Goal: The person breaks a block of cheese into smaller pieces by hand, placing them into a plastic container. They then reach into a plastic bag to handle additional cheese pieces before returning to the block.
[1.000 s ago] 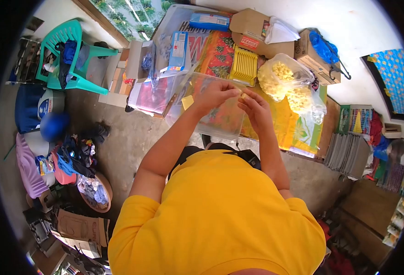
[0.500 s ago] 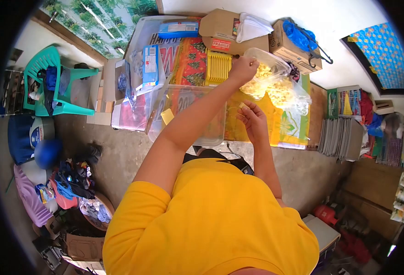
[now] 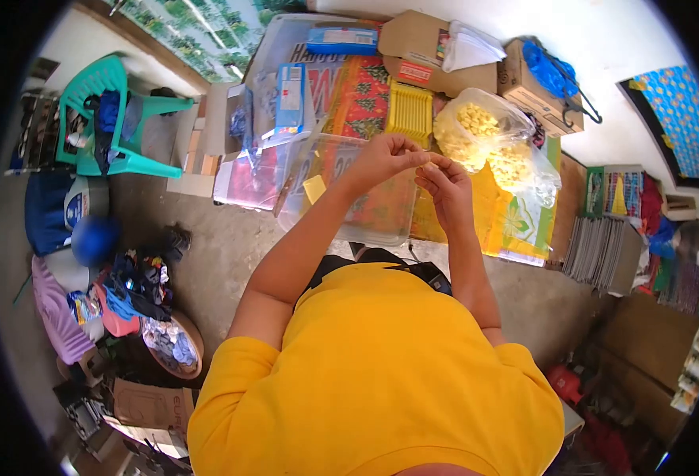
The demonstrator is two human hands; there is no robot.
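"Yellow is the small piece [image 3: 428, 165] at the centre; what is the state of the fingers [image 3: 442, 178] about it?"

"Left hand [image 3: 390, 161] and right hand [image 3: 454, 194] meet tip to tip, each curled in a pinch. The piece appears to be gripped between them, though most of it is hidden."

"Which step is in hand?"

"Judged from the pose, two-handed handling of one piece, raised above the tabletop [image 3: 488, 214]. The next move seems to call for fine fingertip control and light pressure, since so little of the piece is free to grasp."

"And outward from the hands?"

"Below and to the left stands a clear plastic tub [image 3: 397, 230], with a flat yellow piece [image 3: 314, 189] at its left side; whether it lies inside cannot be told. Beyond the hands is a ribbed yellow item [image 3: 409, 111]; to its right, a clear plastic bag [image 3: 541, 190] holds many yellow pieces [image 3: 478, 119]."

"What marks the margin?"

"A blue box [image 3: 290, 95] at left, a cardboard carton [image 3: 413, 38] at the back and, off the tabletop, a green chair [image 3: 139, 163]"
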